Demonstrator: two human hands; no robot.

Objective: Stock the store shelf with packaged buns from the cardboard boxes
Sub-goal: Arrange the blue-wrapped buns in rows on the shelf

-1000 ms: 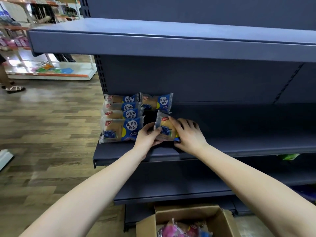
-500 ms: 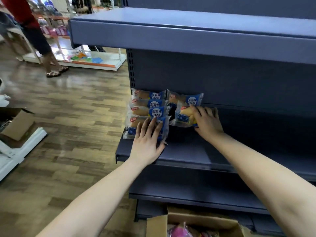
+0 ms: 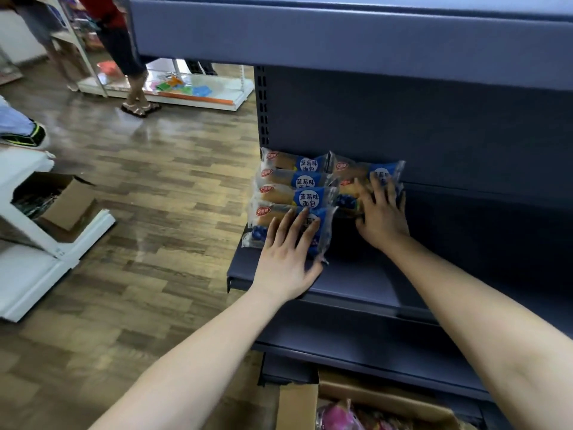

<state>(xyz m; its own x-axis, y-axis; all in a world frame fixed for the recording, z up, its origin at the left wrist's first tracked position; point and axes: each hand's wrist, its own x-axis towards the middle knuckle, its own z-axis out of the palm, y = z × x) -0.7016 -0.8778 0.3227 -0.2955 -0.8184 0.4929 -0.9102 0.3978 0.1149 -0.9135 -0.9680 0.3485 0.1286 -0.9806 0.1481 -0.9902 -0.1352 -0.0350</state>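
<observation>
- Stocking is at an early stage: six blueberry bun packs sit at the left end of the middle shelf [image 3: 366,283], and the rest of that shelf to the right is bare.
- The left row [image 3: 294,181] holds four packs, overlapping from the back panel towards the front lip; the right row has only two.
- The left hand [image 3: 286,259] lies flat with straight fingers on the front pack of the left row [image 3: 259,225], pressing on it rather than gripping it.
- The right hand [image 3: 383,215] rests with spread fingers on the second pack of the right row [image 3: 347,197], just in front of the rear pack [image 3: 366,170]; it holds nothing.
- By my reading this is the squaring-up step, and many more packs are needed to fill the shelf.
- An open cardboard box [image 3: 299,405] stands on the floor below, with pink wrapped packets [image 3: 336,417] inside; how many remain is hidden.
- The packs are glossy plastic pillow wrappers, part clear over a golden oblong bun, part blue with a white round label and crimped ends; they look soft and slippery.
- The shelving is dull blue-grey painted metal with a slotted upright [image 3: 263,103] and a folded front lip.
- The box is plain brown corrugated card with its flaps raised.
- The floor [image 3: 155,212] is shiny wood-pattern plank.
</observation>
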